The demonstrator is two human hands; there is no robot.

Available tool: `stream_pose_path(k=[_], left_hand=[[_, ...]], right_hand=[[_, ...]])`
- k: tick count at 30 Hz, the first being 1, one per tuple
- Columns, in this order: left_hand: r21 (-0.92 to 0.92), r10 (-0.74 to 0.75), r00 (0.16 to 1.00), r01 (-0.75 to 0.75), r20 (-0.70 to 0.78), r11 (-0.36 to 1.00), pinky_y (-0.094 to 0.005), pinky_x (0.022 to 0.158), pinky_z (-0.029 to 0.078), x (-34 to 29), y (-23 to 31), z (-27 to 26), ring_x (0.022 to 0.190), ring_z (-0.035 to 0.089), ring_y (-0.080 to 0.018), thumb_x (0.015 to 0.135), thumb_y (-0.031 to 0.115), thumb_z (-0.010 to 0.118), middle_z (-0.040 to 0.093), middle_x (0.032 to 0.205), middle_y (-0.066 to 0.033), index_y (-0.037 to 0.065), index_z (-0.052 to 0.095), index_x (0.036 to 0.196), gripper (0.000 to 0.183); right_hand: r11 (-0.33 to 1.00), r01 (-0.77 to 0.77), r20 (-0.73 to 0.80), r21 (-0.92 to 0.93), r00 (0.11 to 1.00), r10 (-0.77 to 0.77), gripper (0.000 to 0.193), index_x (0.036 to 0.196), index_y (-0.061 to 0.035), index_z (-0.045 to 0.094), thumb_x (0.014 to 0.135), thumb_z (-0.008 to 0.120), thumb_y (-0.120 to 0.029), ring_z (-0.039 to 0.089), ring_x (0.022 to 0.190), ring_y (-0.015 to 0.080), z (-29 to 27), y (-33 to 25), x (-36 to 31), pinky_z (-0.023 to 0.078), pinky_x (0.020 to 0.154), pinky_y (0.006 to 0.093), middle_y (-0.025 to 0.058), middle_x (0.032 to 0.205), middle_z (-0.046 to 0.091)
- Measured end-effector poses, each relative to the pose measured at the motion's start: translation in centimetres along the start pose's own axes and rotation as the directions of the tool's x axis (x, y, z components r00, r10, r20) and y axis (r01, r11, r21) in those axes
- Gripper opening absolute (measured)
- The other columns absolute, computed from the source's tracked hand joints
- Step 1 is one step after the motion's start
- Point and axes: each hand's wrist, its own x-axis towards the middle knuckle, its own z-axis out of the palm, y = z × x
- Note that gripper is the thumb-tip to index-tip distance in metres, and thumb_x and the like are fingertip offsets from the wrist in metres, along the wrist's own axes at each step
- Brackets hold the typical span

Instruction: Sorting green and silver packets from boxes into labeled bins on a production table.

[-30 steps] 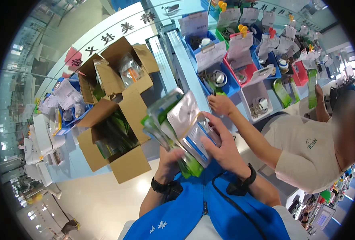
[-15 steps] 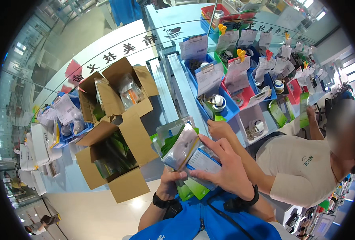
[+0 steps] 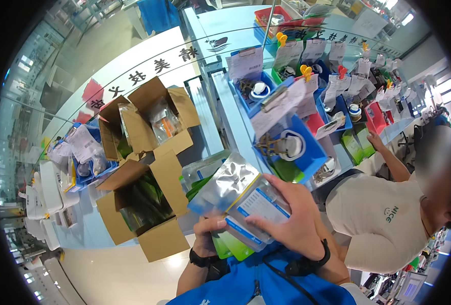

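My left hand (image 3: 207, 233) and my right hand (image 3: 297, 216) grip a stack of packets in front of my chest. Silver-and-clear pouches (image 3: 235, 175) with blue-and-white labels lie on top, the right hand's thumb pressed across them. Below poke out green packets (image 3: 233, 246), with the left thumb over the stack's lower edge. A clear plastic tray (image 3: 205, 166) sits just beyond the stack. Nearby, a blue bin (image 3: 309, 160) is tilted; it contains metal parts, a white round piece and a green packet.
Open cardboard boxes (image 3: 167, 203) of packets stand to the left. Several colored bins with clipped paper sheets (image 3: 337, 89) line the bench at the far right. A co-worker (image 3: 373, 218) at my right reaches a hand (image 3: 375, 142) toward green packets (image 3: 357, 145).
The top pouch has swung flatter and leftward, showing more of the labels. The blue bin has come nearer and tilted. The co-worker's far hand has moved left to the bench edge.
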Motion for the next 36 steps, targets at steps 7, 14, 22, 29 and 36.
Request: stream_pose_path(k=[7,14,22,29,36], left_hand=[[-0.020,0.051,0.998,-0.051,-0.029,0.998,-0.0404,0.088,0.057,-1.0,0.7,0.1,0.100,0.068,-0.0303,0.071,0.015,0.067,0.065,0.116,-0.0205,-0.007,0.051,0.131,0.065],[-0.053,0.245,0.968,-0.242,0.058,0.969,-0.0464,0.094,0.058,-1.8,1.4,0.4,0.110,0.065,-0.0368,0.073,0.014,0.063,0.056,0.129,-0.0276,-0.007,0.037,0.141,0.076],[-0.106,0.240,0.958,-0.226,0.158,0.968,-0.0470,0.092,0.058,-3.3,2.1,-0.9,0.108,0.066,-0.0385,0.074,0.010,0.063,0.057,0.128,-0.0289,-0.009,0.039,0.139,0.072],[-0.109,0.133,0.979,-0.117,0.153,0.987,-0.0495,0.092,0.057,-3.3,2.1,-2.6,0.107,0.066,-0.0392,0.075,0.011,0.064,0.057,0.128,-0.0286,-0.009,0.040,0.138,0.070],[0.009,0.069,0.992,-0.070,0.108,0.997,-0.0384,0.098,0.050,-3.2,2.4,-1.7,0.113,0.062,-0.0286,0.073,0.012,0.071,0.060,0.127,-0.0195,-0.005,0.043,0.140,0.075]], right_hand=[[0.909,-0.073,-0.044,0.411,0.994,0.099,0.053,0.135,0.0027,0.056,0.085,0.073,-0.005,0.064,0.108,0.0170,1.3,0.1,0.5,0.051,0.093,0.0293,0.0146,0.120,0.065],[0.876,-0.047,-0.010,0.480,0.998,0.059,0.050,0.137,0.0017,0.056,0.089,0.069,-0.006,0.061,0.104,0.0120,3.0,0.0,0.9,0.049,0.091,0.0262,0.0095,0.113,0.065],[0.847,-0.042,0.032,0.530,0.999,0.030,0.045,0.138,0.0027,0.054,0.094,0.061,-0.004,0.058,0.103,0.0103,3.7,-1.4,0.0,0.046,0.092,0.0246,0.0078,0.112,0.063],[0.841,-0.044,-0.107,0.540,0.987,0.121,0.049,0.137,0.0006,0.057,0.090,0.067,-0.010,0.061,0.105,0.0119,2.9,-1.6,-0.3,0.047,0.095,0.0264,0.0090,0.113,0.066],[0.957,-0.210,0.168,0.198,0.970,0.177,0.057,0.124,-0.0004,0.064,0.075,0.086,-0.021,0.059,0.083,0.0088,3.8,0.4,-1.3,0.049,0.078,0.0239,0.0055,0.095,0.065]])
